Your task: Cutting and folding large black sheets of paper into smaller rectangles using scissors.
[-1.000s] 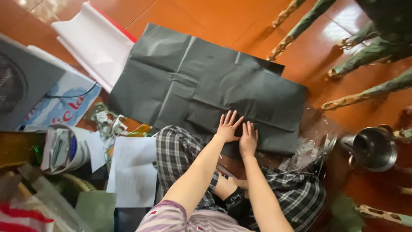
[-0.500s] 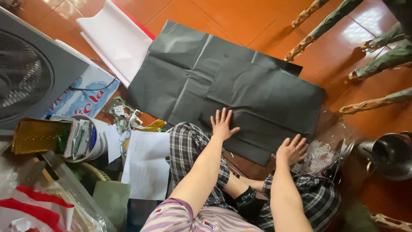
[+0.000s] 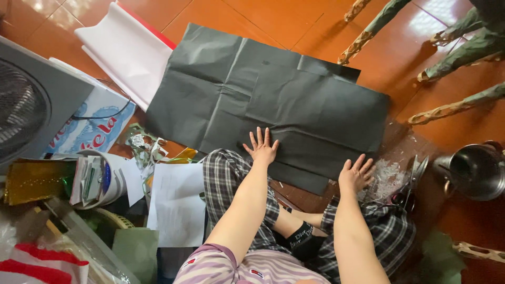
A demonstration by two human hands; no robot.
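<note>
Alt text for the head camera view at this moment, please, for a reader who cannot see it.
A person sitting on an orange tiled floor presses the left hand flat on large dark grey paper sheets, while the right hand rests at the sheets' right edge. Scissors and a metal pot lie to the right; a fan stands on the left.

Left hand (image 3: 261, 147) lies on paper sheet (image 3: 273, 100); scissors (image 3: 413, 181) perhaps right of it.

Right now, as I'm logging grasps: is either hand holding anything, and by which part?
Nothing is held. The left hand lies flat on the dark paper; the right hand rests open at its lower right edge.
</note>
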